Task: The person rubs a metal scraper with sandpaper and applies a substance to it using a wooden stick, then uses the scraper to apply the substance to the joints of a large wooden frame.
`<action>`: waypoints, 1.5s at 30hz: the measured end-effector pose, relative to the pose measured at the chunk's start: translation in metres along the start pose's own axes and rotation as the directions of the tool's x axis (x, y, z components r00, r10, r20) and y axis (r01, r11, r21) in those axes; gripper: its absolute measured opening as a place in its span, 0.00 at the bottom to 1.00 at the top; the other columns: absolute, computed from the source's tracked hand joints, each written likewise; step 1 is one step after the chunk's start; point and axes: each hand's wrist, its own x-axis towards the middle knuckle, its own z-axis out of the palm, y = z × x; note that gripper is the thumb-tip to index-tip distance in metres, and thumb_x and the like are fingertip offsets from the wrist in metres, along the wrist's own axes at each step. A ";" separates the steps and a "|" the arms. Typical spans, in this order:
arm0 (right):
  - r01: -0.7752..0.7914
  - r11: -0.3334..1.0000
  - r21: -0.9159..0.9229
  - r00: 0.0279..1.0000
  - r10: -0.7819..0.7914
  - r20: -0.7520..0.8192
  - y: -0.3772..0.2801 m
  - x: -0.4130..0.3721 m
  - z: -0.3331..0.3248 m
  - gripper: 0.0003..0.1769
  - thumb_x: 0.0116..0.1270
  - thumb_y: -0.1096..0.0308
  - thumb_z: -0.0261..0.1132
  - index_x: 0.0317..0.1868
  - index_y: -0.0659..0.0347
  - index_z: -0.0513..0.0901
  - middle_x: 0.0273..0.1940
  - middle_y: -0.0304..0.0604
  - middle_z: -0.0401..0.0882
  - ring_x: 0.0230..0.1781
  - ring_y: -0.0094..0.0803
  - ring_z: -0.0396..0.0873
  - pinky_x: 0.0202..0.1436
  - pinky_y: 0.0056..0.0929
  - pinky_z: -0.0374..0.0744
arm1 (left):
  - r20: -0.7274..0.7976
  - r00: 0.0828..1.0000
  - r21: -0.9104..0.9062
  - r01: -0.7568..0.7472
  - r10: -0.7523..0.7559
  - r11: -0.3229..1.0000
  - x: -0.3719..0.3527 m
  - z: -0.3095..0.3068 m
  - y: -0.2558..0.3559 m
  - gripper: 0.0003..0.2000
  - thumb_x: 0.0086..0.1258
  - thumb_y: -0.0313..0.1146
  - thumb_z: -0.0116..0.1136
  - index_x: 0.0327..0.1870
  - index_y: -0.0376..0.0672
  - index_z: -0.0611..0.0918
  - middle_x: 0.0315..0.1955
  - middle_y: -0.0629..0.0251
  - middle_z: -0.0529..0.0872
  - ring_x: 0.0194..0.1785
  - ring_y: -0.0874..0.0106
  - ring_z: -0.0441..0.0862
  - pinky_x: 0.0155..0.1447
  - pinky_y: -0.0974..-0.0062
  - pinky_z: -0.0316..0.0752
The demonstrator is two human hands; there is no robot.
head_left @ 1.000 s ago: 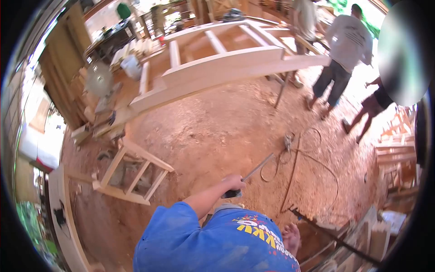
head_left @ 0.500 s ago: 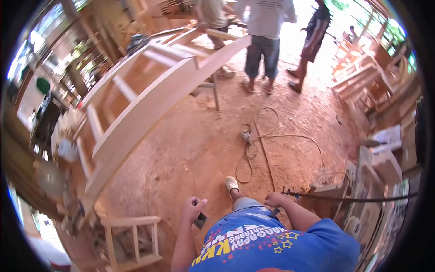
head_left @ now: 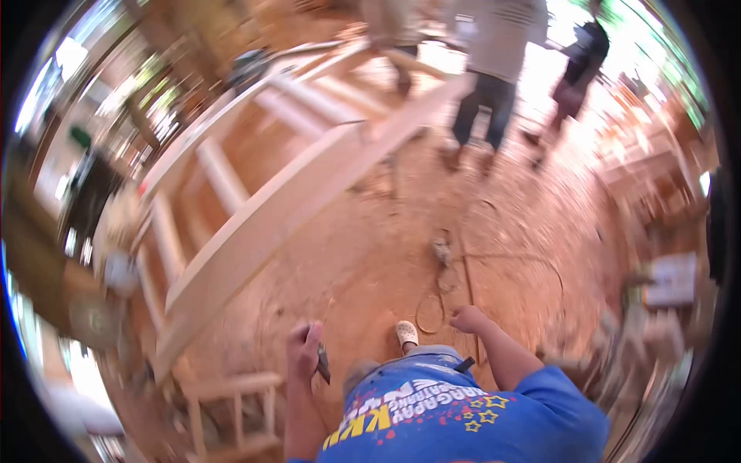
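Observation:
My left hand is closed around a small dark flat object, whose lower end comes to a point beside my wrist; I cannot tell its kind. My right hand hangs in front of my body with its fingers curled and nothing showing in them. Ahead and to the left is a large pale wooden frame with long side boards and several crosspieces. Neither hand touches it. Below its near end, by my left forearm, stands a smaller wooden frame.
A cord with a grey tool-like end lies on the dusty floor ahead. People stand beyond the large frame, one in a white shirt, one in dark clothes. Stacked wooden furniture is at the right.
The view has swung left, so the large frame, cord and people sit farther right and lower. My left hand has turned, tipping the dark object downward. My right hand has risen slightly.

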 end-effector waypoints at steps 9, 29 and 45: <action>0.045 0.998 0.046 0.998 -0.048 0.048 -0.090 0.095 -0.021 0.22 0.69 0.61 0.71 0.58 0.65 0.85 0.40 0.52 0.90 0.30 0.36 0.89 0.33 0.37 0.87 | -0.604 0.682 0.702 0.208 0.413 0.681 -0.021 -0.190 0.087 0.23 0.63 0.49 0.76 0.28 0.33 0.86 0.23 0.54 0.84 0.28 0.63 0.81 0.37 0.64 0.75; -0.373 0.837 0.401 0.884 0.452 -0.121 -0.233 -0.022 0.107 0.25 0.68 0.55 0.72 0.60 0.62 0.89 0.46 0.55 0.92 0.43 0.39 0.91 0.52 0.39 0.87 | -0.380 0.901 0.864 0.426 -0.207 0.269 0.353 -0.547 -0.086 0.31 0.69 0.65 0.62 0.50 0.42 0.92 0.50 0.46 0.91 0.57 0.47 0.88 0.63 0.54 0.81; -0.425 0.839 0.339 0.891 0.453 -0.005 -0.092 -0.085 0.212 0.20 0.68 0.51 0.65 0.50 0.54 0.93 0.37 0.48 0.92 0.36 0.42 0.89 0.44 0.44 0.86 | -0.250 0.887 0.932 0.113 0.388 0.344 0.311 -0.476 -0.003 0.23 0.71 0.46 0.65 0.59 0.39 0.85 0.54 0.40 0.87 0.52 0.46 0.88 0.51 0.51 0.85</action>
